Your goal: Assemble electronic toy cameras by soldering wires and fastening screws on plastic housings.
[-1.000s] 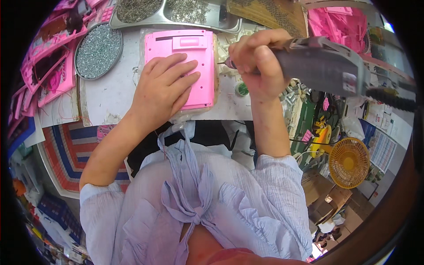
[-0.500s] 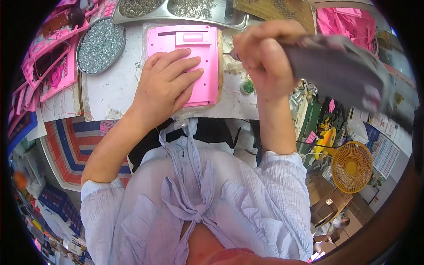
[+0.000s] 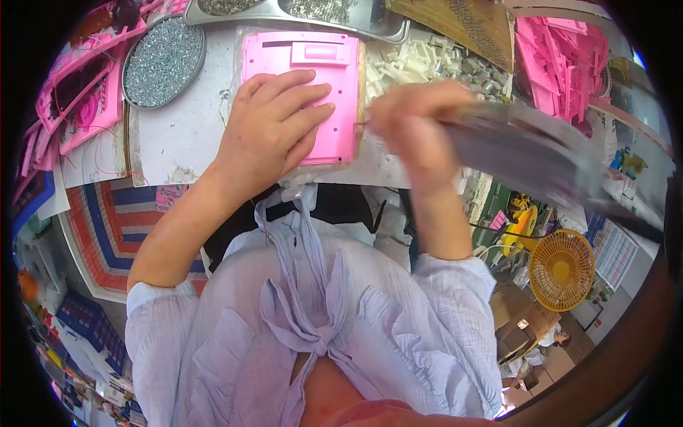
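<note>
A pink plastic panel (image 3: 345, 110) lies on a padded base on the white worktop. It has a slot, small holes and a raised rectangular piece near its far edge. My left hand (image 3: 274, 132) rests flat on it, fingers stretched across its left and middle part. Just right of the panel, my right hand (image 3: 416, 132) is closed round a dark electric screwdriver (image 3: 523, 149), held almost level. Its thin bit points left at the panel's right side; whether it touches a screw is too small to tell. Motion blurs the right hand and the tool.
A round dish of small silvery screws (image 3: 163, 64) stands at the far left. At the back, a metal tray (image 3: 373, 28) holds small metal parts. White plastic pieces (image 3: 420, 60) lie beyond my right hand. Pink parts fill both far sides. A yellow fan (image 3: 560, 270) is at right.
My right hand and the electric screwdriver have moved nearer me along the panel's right side. My left hand stays flat on the panel. The whole view has shifted slightly.
</note>
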`<act>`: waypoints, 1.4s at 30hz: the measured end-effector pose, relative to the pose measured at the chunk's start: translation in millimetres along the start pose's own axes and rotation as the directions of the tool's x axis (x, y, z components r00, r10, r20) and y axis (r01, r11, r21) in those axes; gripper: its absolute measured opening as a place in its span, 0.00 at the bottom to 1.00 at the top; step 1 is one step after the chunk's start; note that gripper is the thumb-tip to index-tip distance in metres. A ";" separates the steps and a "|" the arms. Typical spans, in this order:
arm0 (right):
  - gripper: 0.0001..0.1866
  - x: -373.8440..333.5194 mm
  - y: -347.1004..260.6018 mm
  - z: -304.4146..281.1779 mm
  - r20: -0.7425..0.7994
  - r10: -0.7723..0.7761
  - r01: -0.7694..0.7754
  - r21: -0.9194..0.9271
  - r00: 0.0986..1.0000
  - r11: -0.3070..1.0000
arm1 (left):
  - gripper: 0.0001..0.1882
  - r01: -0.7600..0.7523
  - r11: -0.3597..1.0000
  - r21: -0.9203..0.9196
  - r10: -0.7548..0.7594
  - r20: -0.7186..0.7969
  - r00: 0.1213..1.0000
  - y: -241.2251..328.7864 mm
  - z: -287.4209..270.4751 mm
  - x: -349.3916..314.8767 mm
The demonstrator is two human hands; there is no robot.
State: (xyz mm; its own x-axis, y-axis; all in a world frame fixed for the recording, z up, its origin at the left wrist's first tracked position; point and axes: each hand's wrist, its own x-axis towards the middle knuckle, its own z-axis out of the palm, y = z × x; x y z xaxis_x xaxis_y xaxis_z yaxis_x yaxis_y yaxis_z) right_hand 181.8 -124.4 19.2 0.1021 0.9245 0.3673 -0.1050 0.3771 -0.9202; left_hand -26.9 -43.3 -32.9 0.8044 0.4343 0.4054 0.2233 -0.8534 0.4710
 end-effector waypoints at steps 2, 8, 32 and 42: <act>0.08 -11.1 5.9 5.4 -0.075 0.008 -0.012 -0.051 0.997 0.999 | 0.15 -0.019 1.000 -0.003 0.019 -0.007 1.000 -1.0 1.7 5.3; 0.11 3.7 -27.8 2.8 -0.031 -0.094 0.096 0.084 0.995 0.992 | 0.18 0.139 0.987 -0.080 -0.149 -0.122 0.981 -19.8 0.5 13.2; 0.15 47.2 -50.9 2.4 0.081 -0.143 0.125 0.189 0.986 0.974 | 0.16 0.889 0.368 0.273 -0.778 -0.432 0.455 -84.4 -139.3 -347.4; 0.44 45.7 -62.2 6.5 -0.156 -0.061 0.034 -0.171 0.986 0.985 | 0.17 0.122 0.667 0.735 -0.132 -0.045 0.990 -167.0 -292.7 -4.1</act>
State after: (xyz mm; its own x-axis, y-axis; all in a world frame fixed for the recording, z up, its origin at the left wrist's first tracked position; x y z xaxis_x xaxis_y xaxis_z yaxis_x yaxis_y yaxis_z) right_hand 186.6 -105.3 94.0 0.2610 0.8797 0.3974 0.0688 0.3937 -0.9167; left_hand -228.6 181.9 116.1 0.7423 0.5556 0.3745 0.6520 -0.7280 -0.2120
